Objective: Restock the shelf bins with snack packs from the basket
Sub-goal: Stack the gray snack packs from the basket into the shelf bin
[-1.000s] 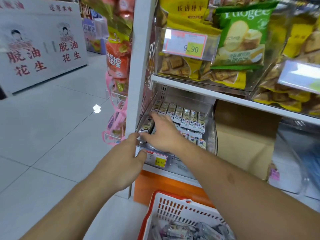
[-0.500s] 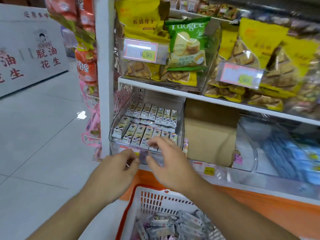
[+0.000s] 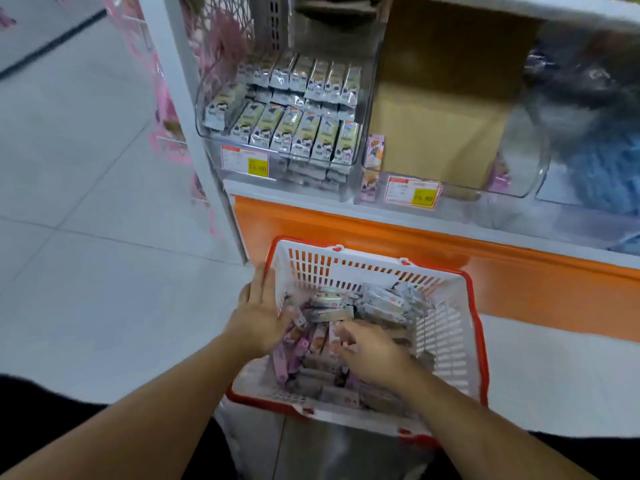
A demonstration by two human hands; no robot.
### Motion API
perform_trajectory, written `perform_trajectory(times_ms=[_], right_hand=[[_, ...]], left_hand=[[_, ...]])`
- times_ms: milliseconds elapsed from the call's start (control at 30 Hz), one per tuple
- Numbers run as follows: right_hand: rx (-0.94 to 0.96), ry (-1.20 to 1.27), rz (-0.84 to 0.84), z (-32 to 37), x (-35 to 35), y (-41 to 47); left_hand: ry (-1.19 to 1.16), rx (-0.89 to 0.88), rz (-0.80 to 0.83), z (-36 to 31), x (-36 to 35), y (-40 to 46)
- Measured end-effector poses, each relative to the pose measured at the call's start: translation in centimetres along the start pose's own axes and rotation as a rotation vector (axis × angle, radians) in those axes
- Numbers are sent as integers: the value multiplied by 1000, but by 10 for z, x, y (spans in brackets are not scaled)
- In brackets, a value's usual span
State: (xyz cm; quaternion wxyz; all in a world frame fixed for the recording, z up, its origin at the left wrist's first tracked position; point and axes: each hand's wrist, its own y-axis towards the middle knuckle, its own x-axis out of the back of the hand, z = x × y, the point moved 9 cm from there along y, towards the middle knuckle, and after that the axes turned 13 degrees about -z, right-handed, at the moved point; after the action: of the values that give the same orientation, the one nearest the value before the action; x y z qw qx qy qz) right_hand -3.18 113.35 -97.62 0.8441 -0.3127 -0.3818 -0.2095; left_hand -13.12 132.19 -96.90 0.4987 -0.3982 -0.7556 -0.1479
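Snack packs (image 3: 329,317) are sought in the basket (image 3: 471,306).
Left hand (image 3: 259,313) lies flat-fingered; right hand (image 3: 370,351), loosely curled, grasps nothing clearly. Light, slippery wrappers are probably best pinched mid-length.

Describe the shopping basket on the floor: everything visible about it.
The basket is white slotted plastic with a red-orange rim. It sits upright on the pale tiled floor against the shelf unit's orange base, below the clear bin of snack packs. It is partly filled with a loose heap of small snack packs, silver-grey and purple. The left hand lies over its left rim with fingers straight; the right hand reaches into the heap, fingers bent among the packs. Whether it grips one is unclear.
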Motion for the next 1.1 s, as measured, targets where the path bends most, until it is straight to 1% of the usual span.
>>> perform_trajectory(times_ms=[67,233,400,467,567,633,700,767,833,867,900,933,1033,1067,1100], right_hand=[[-18,-26,71,-10,-24,-1],[-35,-74,182,-18,-63,3],[-43,-199,291,-25,-85,1],[-51,-186,300,-28,-85,0],[-86,-119,300,-27,-72,-1],[-68,-77,276,-16,-52,1],[-39,-37,235,2,-25,3],[-45,49,171,24,10,6],[-14,104,95,51,55,6],[31,89,54,66,79,5],[81,72,15,80,103,2],[136,53,-26,94,127,-2],[289,-5,-177,122,189,-18],[326,-23,-231,127,205,-25],[362,-38,-282,131,218,-31]], left_hand=[[15,24,8,4,-5,3],[30,45,34,7,-10,6],[66,73,57,5,-11,6],[74,77,72,4,-11,5],[92,87,91,2,-9,5],[96,106,105,2,-6,5],[98,139,112,1,0,4],[161,157,85,-5,11,4],[182,161,118,-25,31,3],[125,147,158,-41,41,4],[19,128,206,-59,51,5],[-129,124,239,-80,66,4],[-670,268,320,-120,106,-2],[-812,245,359,-135,120,-8],[-883,196,384,-147,131,-12]])
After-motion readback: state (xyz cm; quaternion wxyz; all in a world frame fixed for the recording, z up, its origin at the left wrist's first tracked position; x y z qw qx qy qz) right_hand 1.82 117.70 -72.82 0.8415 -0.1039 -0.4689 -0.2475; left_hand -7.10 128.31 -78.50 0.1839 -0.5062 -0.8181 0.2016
